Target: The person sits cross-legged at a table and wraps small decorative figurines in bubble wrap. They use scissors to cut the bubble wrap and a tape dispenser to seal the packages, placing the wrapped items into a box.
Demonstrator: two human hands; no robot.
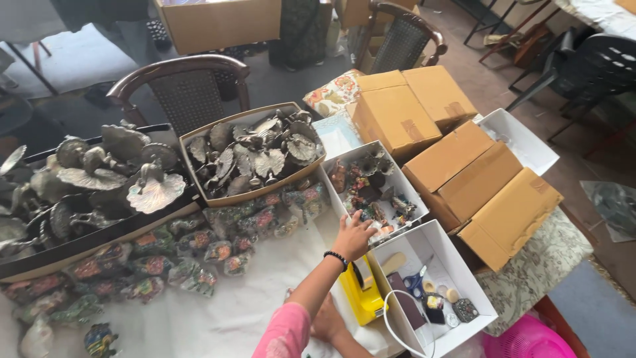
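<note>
Nearest the camera, the right hand lies low on the white cloth, mostly hidden behind the left forearm in its pink sleeve, so I cannot tell whether its fingers are spread or closed; it sits just beside a yellow tool at the table's edge. Right of that stands an open white box holding scissors, small round tins and a dark flat case. The left hand, a black bead bracelet on its wrist, reaches forward with fingers curled together over the near corner of a second white box, touching the small painted figurines packed inside; what it pinches, if anything, cannot be made out. To the left of the arm, rows of colourful wrapped figurines lie on the cloth. Beyond them a tan tray is filled with grey metal leaf and bird shapes, and a long dark tray on the left holds bigger metal pieces. On the right, plain cardboard boxes are stacked beside the figurine box. Farther back stand two wooden cane chairs.
</note>
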